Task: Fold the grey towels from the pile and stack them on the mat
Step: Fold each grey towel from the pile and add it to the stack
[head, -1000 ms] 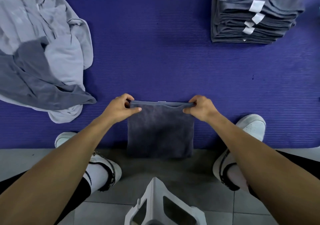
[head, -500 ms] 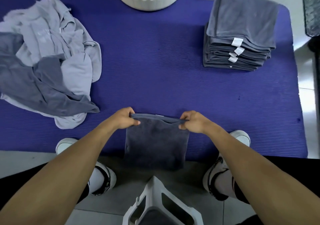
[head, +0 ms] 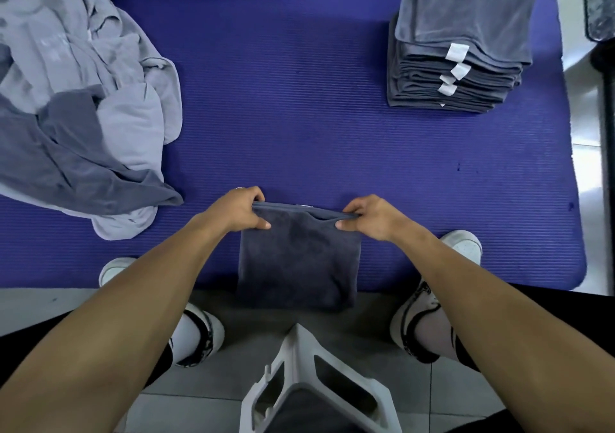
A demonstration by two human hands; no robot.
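Folded dark grey towel [head: 299, 259] hangs over mat [head: 299, 116] near edge, top corners pinched by left grip [head: 238, 211] and right grip [head: 367, 217]. Stack [head: 456, 59] tags blank; pile [head: 80, 106] cut off left.

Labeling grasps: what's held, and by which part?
A folded dark towel, pinched at its top corners: left hand on one, right hand on the other.

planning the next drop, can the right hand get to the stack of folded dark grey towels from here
Probably yes: bare purple mat lies between the right hand and the stack of folded dark grey towels, though it grips the held towel.
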